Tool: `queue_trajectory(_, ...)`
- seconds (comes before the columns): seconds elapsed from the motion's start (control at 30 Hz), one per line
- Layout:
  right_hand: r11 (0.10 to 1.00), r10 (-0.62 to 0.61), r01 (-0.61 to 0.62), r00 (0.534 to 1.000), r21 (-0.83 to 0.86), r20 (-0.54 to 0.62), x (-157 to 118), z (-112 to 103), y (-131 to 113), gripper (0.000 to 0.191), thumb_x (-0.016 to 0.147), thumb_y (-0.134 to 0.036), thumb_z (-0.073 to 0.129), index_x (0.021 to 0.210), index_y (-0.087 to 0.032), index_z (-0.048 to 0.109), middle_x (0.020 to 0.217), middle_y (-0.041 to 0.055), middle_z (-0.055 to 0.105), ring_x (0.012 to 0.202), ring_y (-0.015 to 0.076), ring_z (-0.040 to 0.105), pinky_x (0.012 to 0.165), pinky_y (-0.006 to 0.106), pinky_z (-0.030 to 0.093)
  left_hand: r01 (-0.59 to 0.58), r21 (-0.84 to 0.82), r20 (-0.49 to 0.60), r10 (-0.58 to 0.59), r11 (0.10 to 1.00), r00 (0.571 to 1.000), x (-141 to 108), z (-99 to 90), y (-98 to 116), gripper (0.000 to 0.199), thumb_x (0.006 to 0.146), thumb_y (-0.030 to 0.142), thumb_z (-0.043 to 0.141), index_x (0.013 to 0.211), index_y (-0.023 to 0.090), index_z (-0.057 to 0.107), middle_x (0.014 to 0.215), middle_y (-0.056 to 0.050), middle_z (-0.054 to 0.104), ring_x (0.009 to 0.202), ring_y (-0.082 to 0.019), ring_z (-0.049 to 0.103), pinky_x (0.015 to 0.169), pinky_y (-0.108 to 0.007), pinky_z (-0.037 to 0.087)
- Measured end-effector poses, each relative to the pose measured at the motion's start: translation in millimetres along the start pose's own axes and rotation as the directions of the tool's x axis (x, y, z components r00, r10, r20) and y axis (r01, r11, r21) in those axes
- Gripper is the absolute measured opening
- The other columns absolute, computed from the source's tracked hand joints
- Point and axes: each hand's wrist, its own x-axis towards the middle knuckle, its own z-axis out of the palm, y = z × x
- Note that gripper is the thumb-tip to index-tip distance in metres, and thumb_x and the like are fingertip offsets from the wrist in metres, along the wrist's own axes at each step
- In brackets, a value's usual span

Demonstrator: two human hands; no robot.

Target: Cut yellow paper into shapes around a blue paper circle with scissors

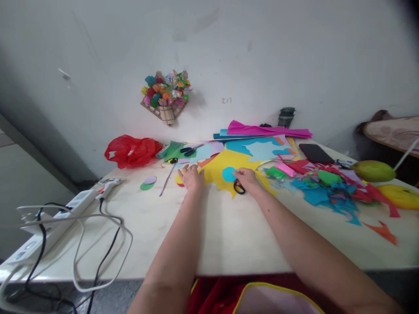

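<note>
Right hand [248,179] pinches blue paper circle [228,174] above yellow paper sheet [213,171]; left hand [192,178] palm down, fingers spread.
Blue circle is between the hands, nearer the right, gripped at its right edge by thumb and fingers; whether it touches the yellow sheet, can't tell. Black loop handle [239,188] just below right hand, looks like scissors, rest hidden. Left hand partly covers a yellow-and-red paper piece [178,180] at the yellow sheet's left side. Green paper circle [147,186] and lilac paper circle [151,179] overlap farther left on the white counter [235,235]. Dark-handled scissors [189,151] lie behind left hand, near red plastic bag [131,151]. Blue paper scraps [327,197] piled right of right hand.
</note>
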Motion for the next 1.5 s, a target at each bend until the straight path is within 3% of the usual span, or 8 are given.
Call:
queue_trajectory(0.17,0.974,0.001,-0.007,1.000,-0.227,-0.025,6,-4,2,0.025,0.089,-0.026,0.059,0.065,-0.020,0.063,0.062,0.0020,0.067,0.066,0.0180,0.065,0.062,0.026,0.048,-0.098,0.132,0.124,0.082,0.986,0.989,-5,4.5,6,0.043,0.095,0.037,0.059,0.131,0.017,0.070,0.142,-0.019,0.068,0.159,-0.038,0.026,0.128,-0.067,0.000)
queue_trajectory(0.3,0.835,-0.034,0.010,0.999,-0.551,-0.034,7,-8,-2,0.028,0.099,-0.027,0.053,0.083,-0.019,0.074,0.075,0.0062,0.076,0.081,0.0205,0.069,0.068,0.027,0.043,-0.127,0.166,0.161,0.100,0.978,0.982,-6,5.6,6,0.046,0.095,0.038,0.057,0.132,0.015,0.069,0.133,-0.021,0.072,0.152,-0.038,0.038,0.126,-0.069,-0.007)
queue_trajectory(0.4,0.761,-0.039,0.015,0.999,-0.649,-0.022,5,-8,-5,0.030,0.104,-0.030,0.050,0.096,-0.019,0.077,0.083,0.0074,0.078,0.088,0.0211,0.069,0.069,0.028,0.040,-0.146,0.162,0.170,0.119,0.976,0.978,-7,3.5,9,0.043,0.093,0.033,0.057,0.132,0.017,0.069,0.129,-0.020,0.074,0.144,-0.037,0.047,0.126,-0.069,-0.008)
queue_trajectory(0.6,0.743,-0.038,0.024,0.999,-0.669,-0.006,4,-7,-4,0.030,0.105,-0.032,0.050,0.098,-0.021,0.077,0.088,0.0066,0.079,0.089,0.0201,0.068,0.066,0.028,0.037,-0.136,0.175,0.176,0.105,0.975,0.979,-7,-1.7,15,0.042,0.091,0.035,0.063,0.130,0.019,0.069,0.132,-0.017,0.072,0.139,-0.037,0.049,0.127,-0.063,0.010)
queue_trajectory(0.83,0.709,-0.084,0.051,0.996,-0.703,-0.012,5,-6,-1,0.028,0.102,-0.031,0.055,0.085,-0.022,0.076,0.088,0.0061,0.078,0.085,0.0205,0.066,0.062,0.030,0.031,-0.085,0.159,0.207,0.051,0.984,0.977,-4,-1.2,15,0.029,0.092,0.037,0.064,0.111,0.021,0.077,0.125,-0.019,0.074,0.130,-0.037,0.055,0.111,-0.051,0.037)
queue_trajectory(1.03,0.701,-0.083,0.047,0.996,-0.712,-0.016,7,-4,2,0.028,0.102,-0.031,0.055,0.089,-0.022,0.078,0.092,0.0069,0.079,0.086,0.0208,0.067,0.062,0.029,0.032,-0.045,0.105,0.209,0.023,0.993,0.978,-2,3.4,14,0.023,0.091,0.028,0.061,0.107,0.022,0.077,0.123,-0.017,0.074,0.129,-0.034,0.057,0.105,-0.046,0.042)
queue_trajectory(1.3,0.585,-0.124,0.080,0.992,-0.807,0.009,2,1,0,0.031,0.103,-0.032,0.053,0.103,-0.021,0.081,0.112,0.0112,0.080,0.105,0.0238,0.070,0.075,0.029,0.043,-0.053,0.129,0.215,0.024,0.990,0.976,-7,2.0,23,0.049,0.092,0.043,0.064,0.131,0.014,0.066,0.139,-0.022,0.064,0.135,-0.038,0.053,0.108,-0.046,0.041)
queue_trajectory(1.5,0.536,-0.141,0.129,0.988,-0.834,0.063,2,4,2,0.030,0.101,-0.030,0.055,0.107,-0.019,0.082,0.116,0.0144,0.079,0.109,0.0267,0.071,0.081,0.030,0.046,-0.048,0.135,0.246,0.014,0.990,0.969,-5,0.9,27,0.050,0.092,0.043,0.066,0.133,0.015,0.064,0.140,-0.023,0.064,0.133,-0.037,0.057,0.108,-0.045,0.041)
